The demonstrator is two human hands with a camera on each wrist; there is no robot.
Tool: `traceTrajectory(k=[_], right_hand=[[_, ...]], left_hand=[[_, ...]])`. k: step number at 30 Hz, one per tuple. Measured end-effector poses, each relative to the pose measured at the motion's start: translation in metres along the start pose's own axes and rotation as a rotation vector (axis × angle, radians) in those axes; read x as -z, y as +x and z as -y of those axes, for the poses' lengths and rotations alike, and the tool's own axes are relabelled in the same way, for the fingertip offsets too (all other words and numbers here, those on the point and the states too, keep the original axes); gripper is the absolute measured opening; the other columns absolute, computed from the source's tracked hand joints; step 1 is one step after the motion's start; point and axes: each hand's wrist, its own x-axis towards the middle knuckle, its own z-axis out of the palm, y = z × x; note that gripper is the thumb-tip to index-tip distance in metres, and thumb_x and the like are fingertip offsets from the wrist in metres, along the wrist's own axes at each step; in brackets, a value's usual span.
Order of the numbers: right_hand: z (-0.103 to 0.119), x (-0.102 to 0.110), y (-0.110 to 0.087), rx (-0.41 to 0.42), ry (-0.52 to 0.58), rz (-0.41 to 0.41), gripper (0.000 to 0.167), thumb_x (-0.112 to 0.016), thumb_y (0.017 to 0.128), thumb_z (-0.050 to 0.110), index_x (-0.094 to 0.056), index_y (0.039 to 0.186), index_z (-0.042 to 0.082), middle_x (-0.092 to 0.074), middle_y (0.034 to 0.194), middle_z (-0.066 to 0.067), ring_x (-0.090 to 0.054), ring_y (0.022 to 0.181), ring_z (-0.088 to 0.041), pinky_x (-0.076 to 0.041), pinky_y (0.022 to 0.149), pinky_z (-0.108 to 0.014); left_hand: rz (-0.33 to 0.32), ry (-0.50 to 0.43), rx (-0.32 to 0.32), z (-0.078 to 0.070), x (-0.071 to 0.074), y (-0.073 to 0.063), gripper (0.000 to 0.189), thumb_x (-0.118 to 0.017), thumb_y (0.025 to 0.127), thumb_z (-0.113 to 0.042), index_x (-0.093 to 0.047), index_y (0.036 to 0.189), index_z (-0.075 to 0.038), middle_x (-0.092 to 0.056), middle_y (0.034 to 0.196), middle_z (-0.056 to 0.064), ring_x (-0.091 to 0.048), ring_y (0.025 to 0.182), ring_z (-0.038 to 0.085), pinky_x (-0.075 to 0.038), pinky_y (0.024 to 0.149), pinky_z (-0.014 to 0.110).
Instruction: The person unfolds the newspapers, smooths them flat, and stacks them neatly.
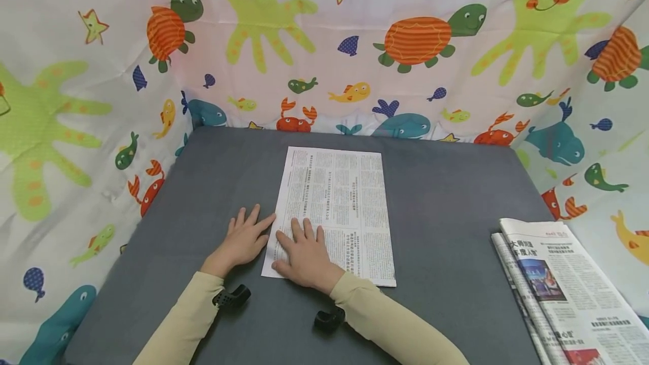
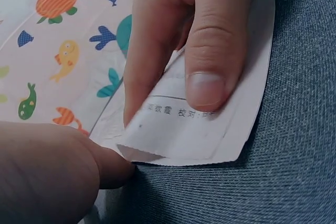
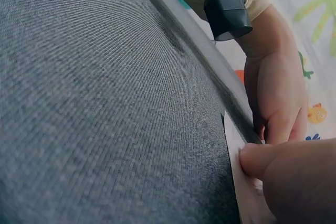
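A folded newspaper sheet [image 1: 350, 196] lies flat on the dark grey table, printed in dense columns. Along its left edge rests my left hand [image 1: 242, 243], fingers spread, index fingertip at the paper and palm over the table. My right hand [image 1: 306, 257] lies with spread fingers on the lower left part of the sheet, its thumb close to the left hand. In the left wrist view, the right thumb [image 2: 212, 51] is over the paper's [image 2: 178, 137] slightly lifted layers, and the left thumb [image 2: 113, 167] touches the corner. The right wrist view shows the right thumb [image 3: 256, 158] on the sheet's edge.
A stack of folded newspapers [image 1: 573, 275] with colour photos sits at the table's right front. A curtain [image 1: 324, 83] printed with sea animals encloses the back and sides. Black cameras [image 1: 232, 296] are strapped to both wrists. The table [image 1: 446, 201] has grey ribbed fabric.
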Motion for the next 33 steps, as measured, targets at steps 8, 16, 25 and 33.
traceTrajectory(k=[8,16,25,33], right_hand=[[-0.006,0.0,0.004,0.012,-0.005,-0.171,0.039,-0.061,0.1,0.026,-0.065,0.137,0.014,-0.06,0.145,-0.016,-0.051,0.138,-0.044,-0.044,0.104,-0.067],[-0.018,0.025,0.004,-0.075,0.312,-0.272,0.028,-0.054,0.102,0.01,-0.071,0.125,0.01,-0.077,0.114,-0.009,-0.072,0.078,-0.015,-0.057,0.068,-0.031],[-0.046,0.076,-0.007,-0.211,0.734,-0.428,0.031,-0.051,0.101,0.007,-0.068,0.127,0.003,-0.076,0.107,-0.02,-0.056,0.055,-0.013,-0.044,0.047,-0.019],[-0.096,0.126,-0.056,-0.319,0.874,-0.716,0.027,-0.055,0.101,0.004,-0.068,0.123,-0.004,-0.071,0.124,-0.023,-0.064,0.094,-0.019,-0.05,0.075,-0.021]], left_hand=[[-0.031,-0.035,-0.008,-0.002,-0.001,0.003,0.057,-0.049,0.106,-0.023,-0.035,0.16,-0.011,-0.023,0.166,0.029,-0.01,0.152,0.06,-0.013,0.117,0.077],[-0.033,-0.145,0.012,-0.005,0.0,0.003,0.067,-0.051,0.104,-0.027,-0.025,0.162,-0.006,-0.021,0.167,0.028,-0.005,0.154,0.057,-0.006,0.119,0.076],[0.007,-0.085,-0.007,-0.004,0.0,0.004,0.08,-0.069,0.092,-0.044,-0.035,0.16,-0.017,-0.015,0.168,0.03,-0.002,0.153,0.059,-0.005,0.117,0.078],[0.006,-0.042,-0.025,-0.003,0.0,-0.001,0.064,-0.065,0.098,-0.036,-0.044,0.156,-0.019,-0.015,0.168,0.03,-0.004,0.152,0.06,-0.009,0.117,0.078]])
